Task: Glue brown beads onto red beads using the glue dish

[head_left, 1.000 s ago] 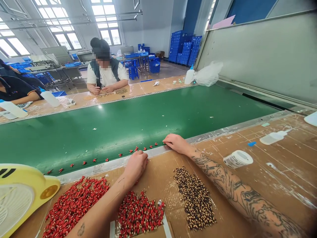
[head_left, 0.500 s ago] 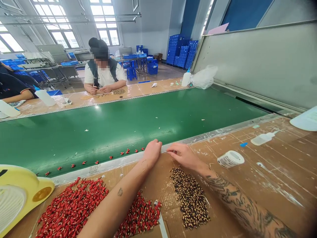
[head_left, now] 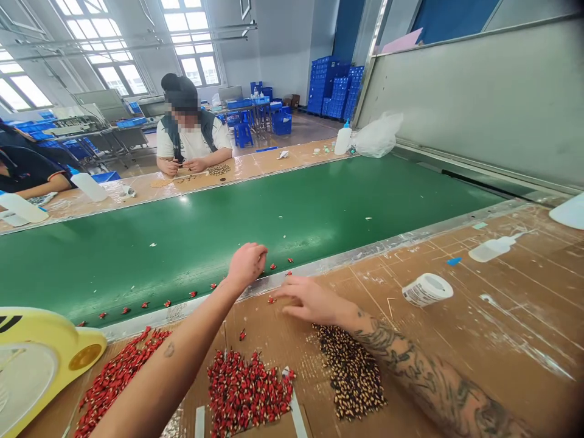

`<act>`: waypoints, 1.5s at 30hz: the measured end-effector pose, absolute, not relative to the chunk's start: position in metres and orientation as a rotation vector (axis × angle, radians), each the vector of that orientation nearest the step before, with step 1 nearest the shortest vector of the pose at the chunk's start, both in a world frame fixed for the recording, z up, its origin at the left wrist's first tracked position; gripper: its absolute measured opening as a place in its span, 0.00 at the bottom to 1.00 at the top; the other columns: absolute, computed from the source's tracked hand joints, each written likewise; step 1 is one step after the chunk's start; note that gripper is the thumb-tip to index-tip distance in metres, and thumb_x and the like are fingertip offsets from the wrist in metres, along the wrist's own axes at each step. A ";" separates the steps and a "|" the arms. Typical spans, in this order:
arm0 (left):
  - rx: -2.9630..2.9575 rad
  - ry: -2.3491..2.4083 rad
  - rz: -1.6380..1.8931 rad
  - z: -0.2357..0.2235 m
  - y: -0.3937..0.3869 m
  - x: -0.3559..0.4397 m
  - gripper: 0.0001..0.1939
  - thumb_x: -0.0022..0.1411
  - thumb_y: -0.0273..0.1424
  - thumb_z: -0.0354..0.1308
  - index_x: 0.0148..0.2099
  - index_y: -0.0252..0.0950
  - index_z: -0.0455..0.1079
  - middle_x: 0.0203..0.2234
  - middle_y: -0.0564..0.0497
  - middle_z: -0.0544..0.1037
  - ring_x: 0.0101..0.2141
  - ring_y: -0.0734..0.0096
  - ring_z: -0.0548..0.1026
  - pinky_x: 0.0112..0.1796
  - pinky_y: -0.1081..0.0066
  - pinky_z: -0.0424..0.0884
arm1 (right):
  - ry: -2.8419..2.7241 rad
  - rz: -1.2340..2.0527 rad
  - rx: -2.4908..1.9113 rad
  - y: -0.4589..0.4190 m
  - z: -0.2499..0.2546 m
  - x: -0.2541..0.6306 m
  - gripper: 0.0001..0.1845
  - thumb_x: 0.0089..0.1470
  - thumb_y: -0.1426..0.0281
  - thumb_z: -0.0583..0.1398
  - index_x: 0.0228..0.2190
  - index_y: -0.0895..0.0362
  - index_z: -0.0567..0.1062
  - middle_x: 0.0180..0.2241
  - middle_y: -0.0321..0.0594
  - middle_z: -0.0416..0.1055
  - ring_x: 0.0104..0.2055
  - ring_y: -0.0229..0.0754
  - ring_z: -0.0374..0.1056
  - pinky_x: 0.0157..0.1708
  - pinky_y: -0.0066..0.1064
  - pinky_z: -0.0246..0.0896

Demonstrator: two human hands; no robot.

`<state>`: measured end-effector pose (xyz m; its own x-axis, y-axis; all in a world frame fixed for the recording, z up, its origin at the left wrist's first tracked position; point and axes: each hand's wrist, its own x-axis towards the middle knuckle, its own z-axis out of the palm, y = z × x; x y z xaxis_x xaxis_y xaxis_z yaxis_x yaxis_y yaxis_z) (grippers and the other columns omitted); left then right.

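hands: left hand (head_left: 247,265) has risen off the belt's metal edge and right hand (head_left: 308,302) has dropped back onto the cardboard sheet (head_left: 255,322), so the two now stand apart.
left fingers (head_left: 256,258): narrow, curled in over the green conveyor belt (head_left: 228,213); whether they hold anything cannot be told.
right fingers (head_left: 292,296): spread wide, low over the cardboard sheet, holding nothing that shows.
small red parts (head_left: 272,299): a couple lie just beyond the right fingers; others line the belt below the left fingers.
heaps: red heap (head_left: 249,389) and dark speckled heap (head_left: 351,377) below the right fingers; second red heap (head_left: 118,380) well left of them.
rest: tape roll (head_left: 427,289) and squeeze bottle (head_left: 495,248) right of the right fingers; yellow fan (head_left: 41,365) far left of the left fingers; co-worker (head_left: 191,131) across the belt.
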<state>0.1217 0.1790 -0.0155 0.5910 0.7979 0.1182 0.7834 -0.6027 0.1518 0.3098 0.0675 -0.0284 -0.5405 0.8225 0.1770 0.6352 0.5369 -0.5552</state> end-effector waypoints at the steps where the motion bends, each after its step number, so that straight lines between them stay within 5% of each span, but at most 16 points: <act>1: 2.720 1.365 0.255 -0.013 0.175 0.110 0.15 0.67 0.27 0.46 0.44 0.36 0.75 0.36 0.44 0.79 0.39 0.61 0.74 0.41 0.67 0.66 | -2.434 0.568 -1.156 0.071 -0.031 0.300 0.17 0.52 0.71 0.65 0.46 0.54 0.77 0.40 0.42 0.72 0.40 0.42 0.67 0.42 0.32 0.62; 5: 2.691 1.288 0.156 -0.011 0.144 0.072 0.12 0.63 0.27 0.51 0.35 0.38 0.77 0.28 0.49 0.78 0.31 0.66 0.75 0.33 0.72 0.65 | -2.600 0.426 -1.118 0.084 -0.048 0.277 0.04 0.55 0.73 0.62 0.33 0.58 0.79 0.36 0.42 0.70 0.36 0.41 0.66 0.37 0.30 0.61; 8: 2.631 1.159 0.104 -0.016 0.118 0.060 0.12 0.62 0.27 0.51 0.35 0.38 0.76 0.29 0.49 0.79 0.30 0.67 0.75 0.32 0.72 0.65 | -2.599 0.423 -1.129 0.091 -0.057 0.283 0.10 0.57 0.78 0.58 0.27 0.59 0.78 0.33 0.41 0.70 0.34 0.39 0.65 0.36 0.28 0.59; 16: 2.643 1.106 0.255 -0.028 0.127 0.119 0.15 0.64 0.24 0.49 0.48 0.36 0.74 0.39 0.45 0.79 0.39 0.63 0.77 0.40 0.70 0.68 | -2.493 0.320 -1.338 0.100 -0.053 0.330 0.11 0.59 0.76 0.57 0.30 0.58 0.78 0.33 0.41 0.71 0.36 0.40 0.67 0.39 0.29 0.60; 22: 2.705 1.031 0.224 -0.039 0.146 0.164 0.14 0.64 0.24 0.50 0.34 0.35 0.77 0.31 0.45 0.78 0.36 0.63 0.77 0.39 0.70 0.69 | -2.364 0.230 -1.533 0.120 -0.054 0.359 0.13 0.58 0.80 0.56 0.30 0.60 0.80 0.33 0.44 0.73 0.38 0.43 0.69 0.40 0.31 0.62; 30: 2.712 1.192 0.224 -0.042 0.168 0.170 0.13 0.67 0.26 0.48 0.40 0.34 0.75 0.36 0.41 0.79 0.41 0.58 0.75 0.43 0.64 0.69 | -2.311 0.273 -1.504 0.147 -0.058 0.343 0.11 0.55 0.80 0.58 0.31 0.59 0.80 0.32 0.41 0.73 0.37 0.41 0.69 0.41 0.30 0.62; 35: 2.687 1.226 0.178 -0.027 0.161 0.134 0.13 0.68 0.30 0.48 0.46 0.38 0.74 0.42 0.43 0.78 0.46 0.60 0.73 0.48 0.65 0.66 | -2.199 0.330 -1.464 0.111 -0.049 0.329 0.11 0.56 0.78 0.58 0.39 0.59 0.79 0.37 0.44 0.72 0.36 0.41 0.68 0.41 0.33 0.63; 38: 2.665 1.240 0.067 -0.009 0.141 0.085 0.12 0.66 0.29 0.50 0.45 0.38 0.75 0.40 0.44 0.79 0.42 0.60 0.75 0.42 0.67 0.68 | -2.357 0.525 -1.203 0.080 -0.041 0.301 0.10 0.56 0.78 0.58 0.35 0.56 0.79 0.33 0.39 0.72 0.36 0.40 0.68 0.39 0.31 0.62; 41: 2.623 1.217 -0.123 0.007 0.108 0.034 0.07 0.58 0.27 0.56 0.34 0.38 0.76 0.28 0.48 0.80 0.30 0.63 0.76 0.32 0.70 0.67 | -2.538 0.631 -0.893 0.063 -0.037 0.256 0.09 0.56 0.78 0.58 0.35 0.56 0.78 0.33 0.39 0.72 0.36 0.40 0.67 0.36 0.29 0.60; 45: 2.484 1.191 -0.268 0.014 0.061 -0.007 0.10 0.55 0.21 0.52 0.30 0.38 0.73 0.23 0.51 0.78 0.25 0.68 0.74 0.27 0.73 0.62 | -2.706 0.578 -0.772 0.062 -0.043 0.201 0.08 0.56 0.77 0.59 0.28 0.59 0.78 0.32 0.40 0.72 0.32 0.39 0.64 0.31 0.29 0.57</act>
